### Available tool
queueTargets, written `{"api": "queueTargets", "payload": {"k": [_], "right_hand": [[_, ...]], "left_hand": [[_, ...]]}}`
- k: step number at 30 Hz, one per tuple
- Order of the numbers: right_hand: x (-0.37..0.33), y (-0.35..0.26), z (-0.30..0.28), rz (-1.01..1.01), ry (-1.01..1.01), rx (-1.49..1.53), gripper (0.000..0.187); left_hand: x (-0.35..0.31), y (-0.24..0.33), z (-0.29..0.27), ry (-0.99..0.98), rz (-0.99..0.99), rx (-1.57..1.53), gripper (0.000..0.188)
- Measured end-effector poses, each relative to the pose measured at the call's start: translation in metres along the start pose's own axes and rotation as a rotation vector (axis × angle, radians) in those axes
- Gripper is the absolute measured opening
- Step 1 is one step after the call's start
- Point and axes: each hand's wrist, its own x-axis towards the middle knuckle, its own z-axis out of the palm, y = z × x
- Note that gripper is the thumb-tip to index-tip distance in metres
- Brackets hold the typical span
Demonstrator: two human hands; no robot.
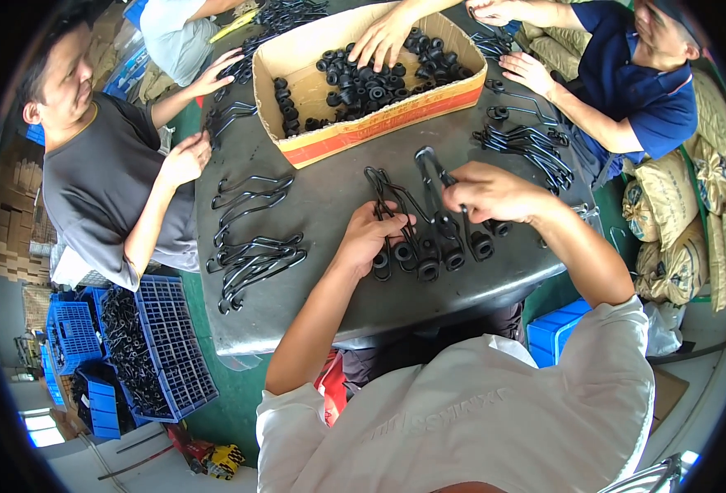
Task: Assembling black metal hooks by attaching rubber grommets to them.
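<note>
Dark tabletop point(318, 197): left hand point(371, 232) pinches bent black rods point(413, 245); right hand point(494, 193), fingers curled, grips another rod point(466, 228). Advisable: keep rubber ends point(428, 269) level.

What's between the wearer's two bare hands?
Head view: black bent metal rods with round black end pieces, between bare left hand and bare right hand.

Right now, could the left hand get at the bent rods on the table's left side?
Probably yes: only tabletop shows between the left hand and the bent rods, though its grip holds other rods, which would likely hamper picking.
</note>
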Motion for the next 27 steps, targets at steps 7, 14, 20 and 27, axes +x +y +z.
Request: {"api": "queueTargets", "payload": {"k": [7, 14, 20, 27], "right_hand": [[0.054, -0.016, -0.009, 0.277, -0.159, 0.15, 0.025], [0.132, 0.013, 0.006, 0.467, -0.323, 0.147, 0.019], [0.124, 0.015, 0.019, 0.433, -0.219, 0.205, 0.018], [0.079, 0.029, 0.03, 0.127, 0.141, 0.335, 0.017]], "left_hand": [[0.008, -0.002, -0.013, -0.051, -0.023, 0.08, 0.026], [0.003, 0.013, -0.018, -0.183, -0.182, -0.18, 0.041], [0.0, 0.016, -0.025, -0.245, -0.161, -0.257, 0.047], [0.004, 0.012, -0.015, -0.139, -0.074, 0.078, 0.025]]}}
